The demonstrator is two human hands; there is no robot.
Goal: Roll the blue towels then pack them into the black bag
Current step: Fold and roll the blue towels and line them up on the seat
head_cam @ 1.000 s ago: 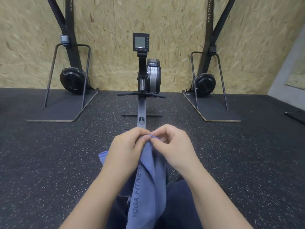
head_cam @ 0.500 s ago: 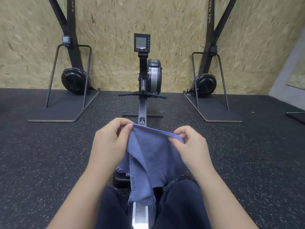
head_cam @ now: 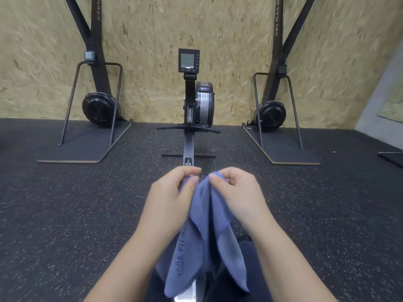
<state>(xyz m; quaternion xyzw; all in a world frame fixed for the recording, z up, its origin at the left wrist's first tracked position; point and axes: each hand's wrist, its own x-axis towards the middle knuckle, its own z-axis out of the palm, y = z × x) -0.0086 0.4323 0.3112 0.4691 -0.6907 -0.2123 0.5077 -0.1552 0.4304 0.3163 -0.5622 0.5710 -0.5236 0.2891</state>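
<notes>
Half a second before, I had the top edge spread wide; now my left hand and right hand met, each grip pinching a corner of the blue towel hanging over my lap. Matching corners squarely would keep the roll even, I judged.

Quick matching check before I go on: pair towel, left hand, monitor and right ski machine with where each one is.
Things:
1. towel
2. left hand
3. monitor
4. right ski machine

Places:
A. against the wall, right of the rower
B. on top of the rower's post
C. pinching the towel's upper left edge
D. hanging from both hands over the rail

Pairs: 1-D, 2-C, 3-B, 4-A
</notes>
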